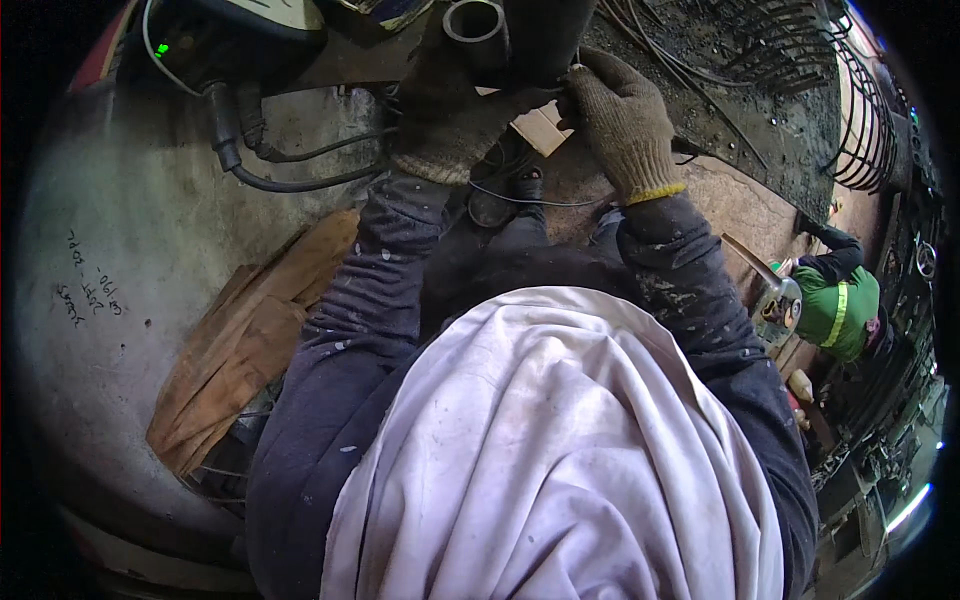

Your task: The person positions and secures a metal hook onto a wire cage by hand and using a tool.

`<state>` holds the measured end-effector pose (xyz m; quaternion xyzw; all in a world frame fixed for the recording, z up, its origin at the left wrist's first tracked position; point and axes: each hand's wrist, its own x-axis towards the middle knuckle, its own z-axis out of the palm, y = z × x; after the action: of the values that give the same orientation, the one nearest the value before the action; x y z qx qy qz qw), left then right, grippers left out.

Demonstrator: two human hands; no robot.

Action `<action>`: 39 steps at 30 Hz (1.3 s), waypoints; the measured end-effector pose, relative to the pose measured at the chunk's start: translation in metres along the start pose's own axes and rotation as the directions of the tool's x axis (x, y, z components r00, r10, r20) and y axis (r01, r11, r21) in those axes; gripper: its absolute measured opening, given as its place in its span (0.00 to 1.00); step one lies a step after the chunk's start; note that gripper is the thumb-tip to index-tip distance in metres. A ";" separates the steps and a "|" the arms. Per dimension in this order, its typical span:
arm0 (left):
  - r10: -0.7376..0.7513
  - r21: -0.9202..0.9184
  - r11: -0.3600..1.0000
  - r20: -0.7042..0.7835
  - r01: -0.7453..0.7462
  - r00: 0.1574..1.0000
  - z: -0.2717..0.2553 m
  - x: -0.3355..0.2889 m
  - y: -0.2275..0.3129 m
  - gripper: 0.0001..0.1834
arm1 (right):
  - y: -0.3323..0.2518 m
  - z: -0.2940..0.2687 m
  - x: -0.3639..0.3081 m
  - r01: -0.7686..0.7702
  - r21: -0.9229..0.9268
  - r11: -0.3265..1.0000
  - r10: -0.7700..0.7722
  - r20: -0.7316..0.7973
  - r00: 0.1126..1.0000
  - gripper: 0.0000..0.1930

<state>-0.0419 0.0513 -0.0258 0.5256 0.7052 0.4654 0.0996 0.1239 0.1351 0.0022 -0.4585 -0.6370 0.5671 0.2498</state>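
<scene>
My left hand, in a dark, soiled knit glove, is beside a short metal tube with an open round end. Its fingers reach toward my right hand and are lost in shadow, so their grip cannot be made out. My right hand, in a greyish knit glove with a yellow cuff, has its fingers bent and closed near a small pale tip. What they hold is too small to name. A dark, rounded object stands between the hands at the top.
A dark machine with green lights and thick cables sits at the upper left. Brown cloth lies by a large grey metal surface. Curved rods rest on the dark bench. Another person in green is at right.
</scene>
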 end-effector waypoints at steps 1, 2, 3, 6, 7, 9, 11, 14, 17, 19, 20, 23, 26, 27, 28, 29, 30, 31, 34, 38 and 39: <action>-0.016 -0.001 1.000 0.009 0.016 1.000 0.002 -0.001 -0.003 0.47 | -0.002 0.001 -0.001 0.013 0.046 0.999 -0.012 -0.012 1.000 0.17; -0.030 -0.003 1.000 0.018 0.030 0.999 0.002 -0.002 -0.005 0.47 | -0.003 0.002 -0.001 0.017 0.046 0.999 -0.016 -0.007 1.000 0.17; -0.044 -0.004 0.999 0.027 0.044 0.999 0.002 -0.002 -0.006 0.47 | -0.003 0.001 -0.002 -0.050 0.142 0.989 0.048 0.020 0.999 0.17; -0.012 -0.011 1.000 0.012 0.012 1.000 0.002 0.000 -0.003 0.47 | 0.013 -0.002 0.005 -0.060 0.175 0.983 0.051 0.051 0.997 0.18; 0.000 -0.015 1.000 0.002 0.000 1.000 0.000 0.001 -0.002 0.47 | 0.013 -0.001 0.007 -0.006 0.122 0.993 -0.001 0.058 0.998 0.20; 0.027 -0.022 0.999 -0.018 -0.027 0.999 -0.001 0.002 -0.001 0.47 | 0.009 0.000 0.005 -0.043 0.151 0.988 0.035 0.055 0.998 0.20; 0.042 -0.020 0.999 -0.029 -0.043 0.999 -0.003 0.004 -0.001 0.47 | 0.005 0.001 0.003 -0.084 0.183 0.980 0.076 0.051 0.996 0.19; 0.022 0.021 1.000 0.001 -0.022 1.000 -0.006 0.003 0.002 0.48 | 0.008 0.000 0.004 -0.105 0.239 0.965 0.092 0.068 0.993 0.19; 0.011 0.006 1.000 -0.009 -0.011 1.000 -0.005 0.003 0.007 0.47 | 0.014 0.000 0.009 -0.019 0.085 0.996 0.018 0.018 1.000 0.16; 0.033 -0.054 0.998 -0.049 -0.036 0.998 -0.005 0.004 0.009 0.46 | 0.010 -0.001 0.008 -0.084 0.142 0.986 0.079 0.041 0.996 0.17; 0.023 -0.046 0.999 -0.030 -0.024 0.999 -0.006 0.005 0.011 0.45 | 0.010 -0.002 0.008 -0.084 0.142 0.986 0.079 0.040 0.996 0.17; -0.004 -0.003 1.000 -0.010 0.004 1.000 -0.009 0.006 0.021 0.44 | 0.012 -0.003 0.009 -0.036 0.079 0.996 0.034 0.019 0.999 0.17; -0.016 -0.001 1.000 -0.020 0.016 1.000 -0.006 0.005 0.015 0.42 | 0.012 -0.004 0.009 -0.015 0.084 0.996 0.013 0.024 1.000 0.17; -0.011 -0.035 0.999 -0.027 0.011 1.000 -0.003 0.004 0.008 0.41 | 0.010 -0.004 0.009 -0.017 0.075 0.997 0.014 0.037 0.999 0.17; -0.012 -0.037 0.999 -0.026 0.011 1.000 0.004 0.002 -0.004 0.41 | 0.010 -0.005 0.009 -0.020 0.064 0.998 0.017 0.046 0.999 0.17; -0.069 -0.104 0.992 0.064 0.076 0.996 0.007 0.001 -0.014 0.41 | 0.003 -0.005 0.007 -0.020 0.064 0.998 0.017 0.049 0.999 0.17; -0.121 -0.164 0.976 0.157 0.146 0.980 0.009 -0.002 -0.022 0.40 | -0.007 -0.004 0.004 -0.069 0.118 0.991 0.062 0.065 0.996 0.17; -0.119 -0.167 0.975 0.163 0.146 0.979 0.009 0.000 -0.017 0.40 | -0.010 -0.005 0.003 -0.122 0.170 0.978 0.111 0.075 0.991 0.17; -0.111 -0.060 0.992 0.065 0.115 0.992 0.000 0.005 0.008 0.34 | -0.009 -0.005 0.006 -0.148 0.224 0.963 0.137 0.065 0.988 0.19; -0.095 -0.015 0.995 0.031 0.096 0.995 -0.001 0.003 0.009 0.37 | 0.002 0.012 0.008 0.308 0.489 0.816 -0.244 -0.193 0.951 0.26; -0.094 -0.015 0.995 0.026 0.094 0.995 0.000 0.004 0.009 0.38 | 0.000 0.017 0.010 0.313 0.490 0.814 -0.251 -0.191 0.949 0.26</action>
<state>-0.0376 0.0544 -0.0177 0.4968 0.7241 0.4591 0.1346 0.1055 0.1353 -0.0031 -0.3080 -0.5075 0.6450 0.4812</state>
